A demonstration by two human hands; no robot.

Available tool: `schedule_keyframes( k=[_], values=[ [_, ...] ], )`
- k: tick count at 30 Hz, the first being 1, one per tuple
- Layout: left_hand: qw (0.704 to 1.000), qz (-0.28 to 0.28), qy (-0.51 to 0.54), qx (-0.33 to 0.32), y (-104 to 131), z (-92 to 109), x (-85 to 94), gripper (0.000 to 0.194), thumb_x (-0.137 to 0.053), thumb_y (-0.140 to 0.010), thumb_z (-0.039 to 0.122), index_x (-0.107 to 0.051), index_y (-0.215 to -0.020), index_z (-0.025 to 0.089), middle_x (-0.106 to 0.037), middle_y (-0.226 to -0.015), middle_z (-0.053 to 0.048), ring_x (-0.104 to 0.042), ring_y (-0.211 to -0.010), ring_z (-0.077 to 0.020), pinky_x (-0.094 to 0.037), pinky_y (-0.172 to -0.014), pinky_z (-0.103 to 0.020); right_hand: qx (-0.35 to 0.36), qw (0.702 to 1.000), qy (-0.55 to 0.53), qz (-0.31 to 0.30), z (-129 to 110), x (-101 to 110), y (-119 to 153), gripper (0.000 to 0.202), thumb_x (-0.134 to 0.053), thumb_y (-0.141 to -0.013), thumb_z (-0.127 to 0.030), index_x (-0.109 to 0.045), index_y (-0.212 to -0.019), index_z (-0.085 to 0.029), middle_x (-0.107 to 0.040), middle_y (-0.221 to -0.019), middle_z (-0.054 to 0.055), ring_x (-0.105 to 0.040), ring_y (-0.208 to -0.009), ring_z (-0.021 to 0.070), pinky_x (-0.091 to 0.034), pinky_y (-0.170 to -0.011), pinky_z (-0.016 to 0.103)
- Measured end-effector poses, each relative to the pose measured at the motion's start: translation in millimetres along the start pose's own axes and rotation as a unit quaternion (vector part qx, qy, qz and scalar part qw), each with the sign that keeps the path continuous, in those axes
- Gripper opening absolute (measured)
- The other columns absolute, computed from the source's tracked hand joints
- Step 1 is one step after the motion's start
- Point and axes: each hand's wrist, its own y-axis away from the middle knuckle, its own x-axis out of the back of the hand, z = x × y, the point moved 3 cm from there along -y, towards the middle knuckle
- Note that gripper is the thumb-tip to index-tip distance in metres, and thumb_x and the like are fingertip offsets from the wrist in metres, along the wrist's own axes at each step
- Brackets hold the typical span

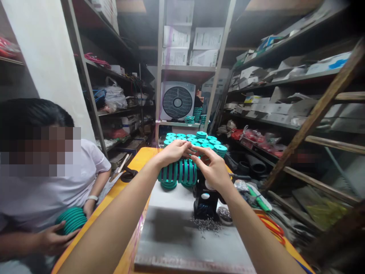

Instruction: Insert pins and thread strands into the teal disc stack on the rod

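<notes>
Both my hands are raised over the table, close together. My left hand (177, 151) has its fingers bent together above a row of green ringed spools (178, 172); what its fingertips hold is too small to make out. Facing it, my right hand (210, 163) has thumb and fingers curved, with the thumb and index finger apart near the left fingertips. Below my right hand is a black device (205, 203). Small metal pieces (207, 225) lie scattered in front of it on a white board (182, 251). Behind my hands stand many stacked green spools (201, 135).
At the left a seated person (51, 182) holds a green ringed bundle (71, 220). Orange-handled scissors (272, 228) and a small round container (224, 215) are at the right. A fan (178, 101), loaded shelves and a wooden ladder (316, 114) stand farther back.
</notes>
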Motion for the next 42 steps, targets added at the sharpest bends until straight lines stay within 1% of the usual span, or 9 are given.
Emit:
schedule_keyframes(
  k=[5,13,17,22,25,28,31,36,42],
  values=[
    [1.000,0.010,0.019,-0.006,0,-1,1.5,0.041,-0.057,-0.085,0.050,-0.067,-0.094,0.011,-0.072,-0.101,-0.015,-0.070,-0.083,-0.0221,-0.050,-0.084,-0.037,-0.001,1.000,0.023,0.005,-2,-6,-4,0.017,-0.060,-0.083,-0.034,-0.067,-0.085,-0.018,-0.063,-0.088,0.005,-0.055,-0.066,0.0131,-0.045,-0.062,0.027],
    [1.000,0.010,-0.004,-0.017,3,3,2.9,0.044,-0.051,-0.088,0.048,-0.065,-0.116,0.017,-0.072,-0.102,-0.010,-0.067,-0.080,-0.0175,-0.049,-0.069,-0.026,-0.009,0.997,0.076,-0.013,3,-15,-23,0.015,-0.064,-0.077,-0.033,-0.073,-0.076,-0.020,-0.067,-0.074,0.004,-0.055,-0.060,0.0148,-0.043,-0.065,0.031],
    [0.998,0.001,-0.014,-0.059,3,3,3.8,0.049,-0.055,-0.084,0.052,-0.067,-0.114,0.015,-0.071,-0.099,-0.010,-0.066,-0.086,-0.0187,-0.048,-0.073,-0.025,-0.004,0.999,0.045,-0.014,3,-20,-29,0.014,-0.064,-0.076,-0.030,-0.074,-0.081,-0.021,-0.071,-0.080,0.004,-0.060,-0.066,0.0161,-0.045,-0.065,0.030],
    [0.998,-0.025,0.022,-0.056,1,-1,3.4,0.053,-0.056,-0.083,0.054,-0.064,-0.118,0.015,-0.070,-0.106,-0.011,-0.065,-0.096,-0.0206,-0.049,-0.080,-0.027,-0.018,1.000,-0.020,0.011,7,-25,-27,0.015,-0.061,-0.076,-0.023,-0.075,-0.081,-0.021,-0.074,-0.087,0.006,-0.064,-0.077,0.0191,-0.047,-0.073,0.032],
    [0.999,-0.030,0.016,-0.041,2,-1,2.9,0.057,-0.056,-0.083,0.055,-0.060,-0.124,0.017,-0.069,-0.108,-0.011,-0.065,-0.094,-0.0209,-0.050,-0.080,-0.030,-0.040,0.995,-0.087,0.021,13,-27,-26,0.018,-0.061,-0.078,-0.030,-0.074,-0.084,-0.018,-0.073,-0.083,0.006,-0.065,-0.076,0.0189,-0.050,-0.072,0.031],
    [0.999,-0.033,0.019,-0.038,4,2,1.7,0.058,-0.059,-0.081,0.054,-0.058,-0.128,0.020,-0.066,-0.117,-0.011,-0.064,-0.099,-0.0226,-0.051,-0.085,-0.033,-0.073,0.985,-0.150,0.033,19,-26,-26,0.028,-0.063,-0.078,-0.042,-0.072,-0.083,-0.016,-0.071,-0.075,0.005,-0.062,-0.063,0.0159,-0.049,-0.058,0.028],
    [0.997,-0.046,0.028,-0.047,5,3,-0.1,0.055,-0.061,-0.079,0.054,-0.063,-0.121,0.018,-0.063,-0.122,-0.011,-0.063,-0.103,-0.0247,-0.050,-0.091,-0.038,-0.101,0.975,-0.192,0.050,22,-23,-27,0.038,-0.066,-0.073,-0.052,-0.071,-0.082,-0.016,-0.066,-0.064,0.002,-0.053,-0.048,0.0114,-0.042,-0.045,0.025],
    [0.995,-0.081,0.002,-0.055,1,-2,-1.9,0.053,-0.063,-0.076,0.056,-0.069,-0.103,0.011,-0.071,-0.102,-0.013,-0.064,-0.099,-0.0244,-0.045,-0.096,-0.041,-0.116,0.964,-0.227,0.075,25,-18,-28,0.040,-0.073,-0.066,-0.053,-0.071,-0.081,-0.016,-0.061,-0.058,-0.001,-0.043,-0.042,0.0075,-0.035,-0.040,0.023],
    [0.996,-0.058,-0.059,-0.041,-3,-9,0.1,0.037,-0.060,-0.082,0.047,-0.069,-0.088,0.011,-0.072,-0.084,-0.009,-0.067,-0.086,-0.0213,-0.049,-0.089,-0.038,-0.108,0.960,-0.235,0.102,20,-14,-28,0.032,-0.076,-0.065,-0.045,-0.072,-0.078,-0.016,-0.066,-0.068,0.002,-0.052,-0.052,0.0107,-0.040,-0.044,0.023]
  ],
)
